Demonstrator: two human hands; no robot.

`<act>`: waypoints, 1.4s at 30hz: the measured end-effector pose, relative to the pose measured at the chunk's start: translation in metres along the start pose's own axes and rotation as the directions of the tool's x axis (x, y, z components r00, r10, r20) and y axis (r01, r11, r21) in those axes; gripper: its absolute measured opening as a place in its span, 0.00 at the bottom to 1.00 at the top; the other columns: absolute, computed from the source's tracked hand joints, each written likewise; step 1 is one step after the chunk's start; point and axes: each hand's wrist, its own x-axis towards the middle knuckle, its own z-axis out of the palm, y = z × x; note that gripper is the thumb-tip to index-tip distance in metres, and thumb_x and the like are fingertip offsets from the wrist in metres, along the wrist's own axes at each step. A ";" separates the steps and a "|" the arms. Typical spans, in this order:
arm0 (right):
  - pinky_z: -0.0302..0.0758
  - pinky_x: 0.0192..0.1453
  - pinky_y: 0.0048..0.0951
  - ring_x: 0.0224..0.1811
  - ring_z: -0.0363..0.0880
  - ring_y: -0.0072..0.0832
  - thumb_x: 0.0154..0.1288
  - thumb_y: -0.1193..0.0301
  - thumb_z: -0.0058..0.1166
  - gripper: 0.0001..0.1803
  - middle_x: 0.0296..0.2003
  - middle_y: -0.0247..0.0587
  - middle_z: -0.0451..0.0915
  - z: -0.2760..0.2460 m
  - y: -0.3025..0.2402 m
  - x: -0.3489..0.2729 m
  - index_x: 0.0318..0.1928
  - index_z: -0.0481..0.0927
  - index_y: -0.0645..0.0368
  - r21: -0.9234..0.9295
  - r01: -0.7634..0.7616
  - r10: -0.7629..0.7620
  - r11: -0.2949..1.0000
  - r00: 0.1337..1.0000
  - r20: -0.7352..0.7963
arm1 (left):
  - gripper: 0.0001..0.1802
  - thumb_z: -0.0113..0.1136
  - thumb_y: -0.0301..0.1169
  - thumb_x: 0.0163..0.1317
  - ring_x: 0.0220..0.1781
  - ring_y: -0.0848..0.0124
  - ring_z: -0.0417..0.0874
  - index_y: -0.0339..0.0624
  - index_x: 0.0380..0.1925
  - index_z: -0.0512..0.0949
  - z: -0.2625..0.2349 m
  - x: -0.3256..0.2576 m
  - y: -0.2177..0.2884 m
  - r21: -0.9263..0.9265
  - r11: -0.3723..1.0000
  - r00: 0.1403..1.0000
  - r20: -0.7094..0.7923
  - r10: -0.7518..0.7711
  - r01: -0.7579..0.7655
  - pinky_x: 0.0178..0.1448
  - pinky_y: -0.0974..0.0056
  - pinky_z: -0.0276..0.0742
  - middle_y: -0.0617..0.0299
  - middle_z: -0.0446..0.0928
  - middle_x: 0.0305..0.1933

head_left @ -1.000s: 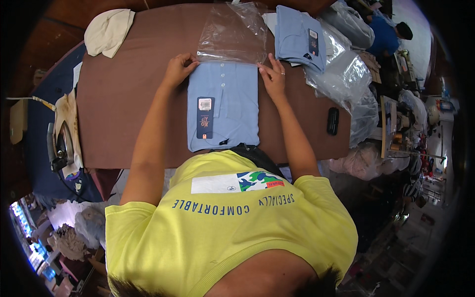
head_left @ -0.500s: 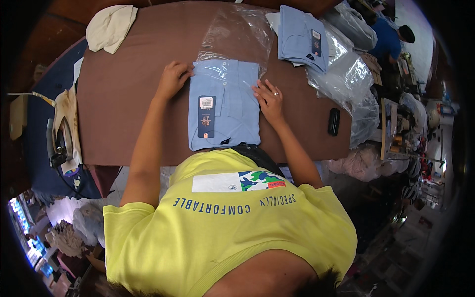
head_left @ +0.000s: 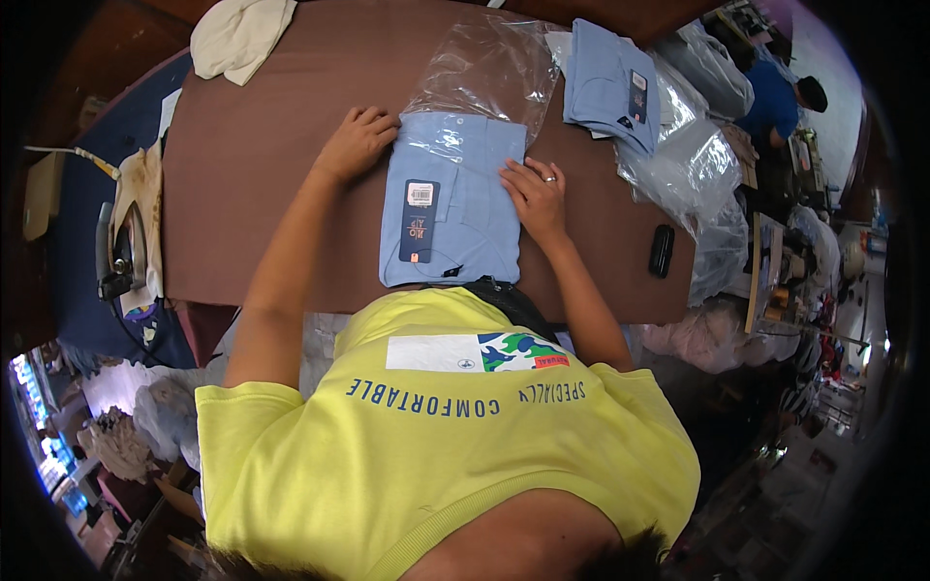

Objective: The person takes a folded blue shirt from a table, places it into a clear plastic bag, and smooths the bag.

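Observation:
A folded light-blue garment (head_left: pixel 483 218) lies flat on the brown-covered table in front of me, with a dark hang tag (head_left: pixel 418 221) on its front. A clear plastic bag (head_left: pixel 475 73) covers its far part and spreads loosely beyond it. My left hand (head_left: pixel 358 145) is at the garment's far left corner, fingers curled and closed on the bag's edge; the thumb is partly hidden. My right hand (head_left: pixel 538 200) rests at the right edge, its fingers stretched over the garment and slightly apart.
Another folded blue garment (head_left: pixel 610 87) lies at the far right, near clear plastic bags (head_left: pixel 693 160). A black case (head_left: pixel 662 251) sits on the table's right side. An iron (head_left: pixel 124 250) stands at left, and cream cloth (head_left: pixel 239 39) lies far left. A person in blue (head_left: pixel 772 99) is beyond.
The whole view has shifted slightly. My right fingers reach a little farther over the garment's right edge; my left hand stays at the far left corner.

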 end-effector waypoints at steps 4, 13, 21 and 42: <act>0.56 0.64 0.46 0.53 0.73 0.30 0.59 0.63 0.58 0.10 0.47 0.24 0.81 0.000 -0.001 0.001 0.42 0.83 0.45 0.016 0.004 -0.004 1.000 1.000 0.005 | 0.09 0.52 0.29 0.54 0.54 0.67 0.70 0.45 0.35 0.77 -0.005 0.013 -0.018 0.051 0.990 0.988 0.091 0.125 -0.130 0.57 0.60 0.64 0.68 0.76 0.46; 0.55 0.65 0.47 0.52 0.74 0.29 0.59 0.63 0.58 0.09 0.47 0.25 0.81 -0.002 0.001 0.006 0.41 0.84 0.45 0.073 -0.031 0.029 0.997 0.999 0.026 | 0.08 0.52 0.28 0.53 0.53 0.67 0.71 0.44 0.33 0.78 -0.029 0.006 -0.010 -0.052 0.972 0.921 0.312 0.235 -0.230 0.58 0.61 0.64 0.65 0.78 0.44; 0.67 0.58 0.38 0.50 0.76 0.34 0.57 0.69 0.59 0.09 0.47 0.30 0.82 0.004 0.011 -0.010 0.40 0.84 0.50 0.257 -0.038 0.044 0.966 0.999 -0.016 | 0.13 0.53 0.35 0.57 0.49 0.55 0.78 0.35 0.36 0.77 -0.009 -0.019 0.019 -0.712 0.561 0.883 0.185 -0.432 0.423 0.56 0.56 0.71 0.52 0.80 0.45; 0.71 0.51 0.35 0.45 0.79 0.34 0.56 0.70 0.60 0.09 0.44 0.33 0.83 0.007 0.010 -0.003 0.39 0.85 0.52 0.312 -0.008 0.028 0.950 0.998 -0.060 | 0.14 0.64 0.37 0.59 0.40 0.72 0.80 0.40 0.40 0.77 0.018 0.023 0.005 -0.558 -0.702 0.436 0.818 -0.376 0.442 0.45 0.70 0.77 0.63 0.79 0.37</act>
